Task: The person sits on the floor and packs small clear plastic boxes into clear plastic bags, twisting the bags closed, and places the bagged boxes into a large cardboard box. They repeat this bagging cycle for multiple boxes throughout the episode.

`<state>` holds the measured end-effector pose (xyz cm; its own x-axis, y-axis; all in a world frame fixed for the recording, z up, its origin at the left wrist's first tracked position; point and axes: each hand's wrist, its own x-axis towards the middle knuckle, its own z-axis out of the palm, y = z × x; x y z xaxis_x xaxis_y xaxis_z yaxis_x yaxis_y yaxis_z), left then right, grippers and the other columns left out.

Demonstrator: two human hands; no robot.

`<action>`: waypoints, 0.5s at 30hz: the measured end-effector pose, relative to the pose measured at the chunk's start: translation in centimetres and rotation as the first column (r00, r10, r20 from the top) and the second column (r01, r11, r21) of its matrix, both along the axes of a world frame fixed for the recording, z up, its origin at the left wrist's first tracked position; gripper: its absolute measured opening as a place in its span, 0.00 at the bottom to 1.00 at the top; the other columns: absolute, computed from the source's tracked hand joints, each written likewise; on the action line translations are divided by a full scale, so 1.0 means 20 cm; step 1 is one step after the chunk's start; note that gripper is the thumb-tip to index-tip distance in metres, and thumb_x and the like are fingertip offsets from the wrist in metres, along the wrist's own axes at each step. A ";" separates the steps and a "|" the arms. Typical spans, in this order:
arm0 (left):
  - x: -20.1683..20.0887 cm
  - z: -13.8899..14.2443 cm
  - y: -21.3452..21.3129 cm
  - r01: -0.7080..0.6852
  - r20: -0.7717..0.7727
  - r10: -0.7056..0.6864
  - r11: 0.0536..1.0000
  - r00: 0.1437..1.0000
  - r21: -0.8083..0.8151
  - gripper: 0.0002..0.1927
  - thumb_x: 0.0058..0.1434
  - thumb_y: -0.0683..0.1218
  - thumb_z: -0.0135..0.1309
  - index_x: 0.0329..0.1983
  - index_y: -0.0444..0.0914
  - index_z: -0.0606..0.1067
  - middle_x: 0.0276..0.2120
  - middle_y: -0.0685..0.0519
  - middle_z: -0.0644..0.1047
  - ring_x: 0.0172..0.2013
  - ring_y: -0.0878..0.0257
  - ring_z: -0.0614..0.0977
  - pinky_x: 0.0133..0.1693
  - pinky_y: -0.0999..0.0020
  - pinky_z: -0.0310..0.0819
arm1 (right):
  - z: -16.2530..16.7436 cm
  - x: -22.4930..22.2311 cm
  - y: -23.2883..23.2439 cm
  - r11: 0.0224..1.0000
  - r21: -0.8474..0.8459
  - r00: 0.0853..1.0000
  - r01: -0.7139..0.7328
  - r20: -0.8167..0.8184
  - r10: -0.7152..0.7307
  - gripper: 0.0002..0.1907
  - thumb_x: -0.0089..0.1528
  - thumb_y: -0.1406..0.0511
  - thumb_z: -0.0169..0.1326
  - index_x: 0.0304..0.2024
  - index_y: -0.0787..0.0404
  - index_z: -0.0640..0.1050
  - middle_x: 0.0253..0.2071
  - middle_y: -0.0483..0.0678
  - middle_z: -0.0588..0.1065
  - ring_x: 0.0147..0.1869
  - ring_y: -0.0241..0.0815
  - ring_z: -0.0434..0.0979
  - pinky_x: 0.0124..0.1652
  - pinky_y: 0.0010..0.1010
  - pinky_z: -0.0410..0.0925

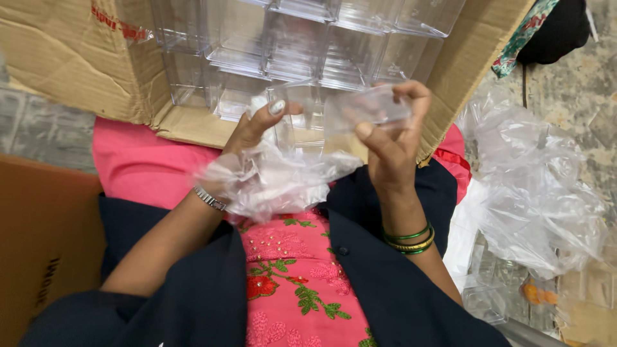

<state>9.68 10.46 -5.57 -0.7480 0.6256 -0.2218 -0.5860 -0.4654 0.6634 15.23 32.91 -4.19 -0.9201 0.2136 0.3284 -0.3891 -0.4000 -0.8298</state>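
Observation:
My right hand point(392, 144) grips a small clear plastic box point(365, 109) between thumb and fingers, held up in front of the carton. My left hand point(252, 132) holds a crumpled clear plastic wrapper point(276, 180) that hangs down from the box, its fingertips touching the box's left end. Both hands sit just above my lap, close together. Behind them an open cardboard carton point(71, 64) lies on its side, packed with rows of stacked clear plastic boxes point(289, 45).
A heap of loose clear plastic wrappers point(540, 193) lies on the floor at the right, with a few clear boxes point(491, 295) below it. A brown cardboard panel point(45, 244) stands at the left. Dark cloth point(559, 29) sits top right.

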 end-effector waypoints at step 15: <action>-0.07 -0.12 -0.01 -0.088 -0.194 0.093 0.996 0.976 0.035 0.26 0.64 0.54 0.57 0.59 0.33 0.73 0.53 0.48 0.77 0.52 0.61 0.79 0.55 0.62 0.76 | -0.06 0.07 0.04 0.768 0.593 0.957 -0.243 0.276 0.090 0.27 0.55 0.67 0.70 0.52 0.59 0.71 0.65 0.51 0.68 0.68 0.42 0.66 0.63 0.38 0.61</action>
<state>8.30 10.35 -7.96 -0.8290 0.5570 -0.0499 -0.4007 -0.5294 0.7478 16.72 33.78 -5.48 -0.9845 -0.1269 0.1212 -0.1435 0.1845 -0.9723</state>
